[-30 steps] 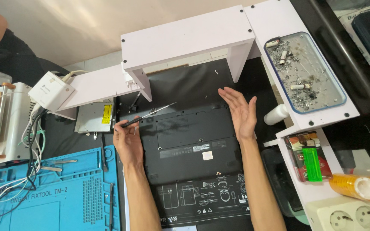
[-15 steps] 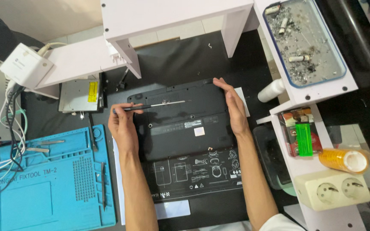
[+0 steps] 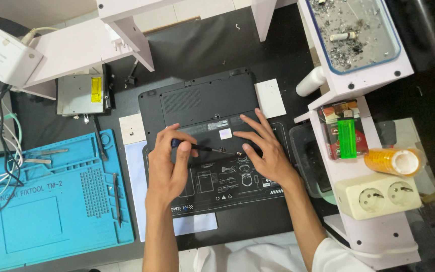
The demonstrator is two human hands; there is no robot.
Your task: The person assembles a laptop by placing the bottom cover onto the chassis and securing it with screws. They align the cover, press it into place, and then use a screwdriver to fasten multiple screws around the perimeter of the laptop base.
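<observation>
A black laptop (image 3: 202, 103) lies bottom side up on a black mat with white diagrams (image 3: 227, 184). My left hand (image 3: 169, 163) grips a small screwdriver (image 3: 205, 148) with a dark handle; its shaft points right, and the tip rests near the laptop's front edge. My right hand (image 3: 264, 148) lies flat on that front edge, fingers spread, with the thumb just beside the screwdriver tip.
A blue repair mat (image 3: 51, 201) with thin tools lies at the left. A silver drive (image 3: 81, 94) sits under a white shelf (image 3: 76, 50). On the right, a white rack holds a tray of debris (image 3: 356, 32), a green lighter (image 3: 347, 138), an orange roll (image 3: 393, 161) and a double socket (image 3: 378, 196).
Both hands have drawn back from the laptop's far half to its front edge. The screwdriver, earlier lying along the laptop, now points at a spot next to my right thumb. The view has shifted.
</observation>
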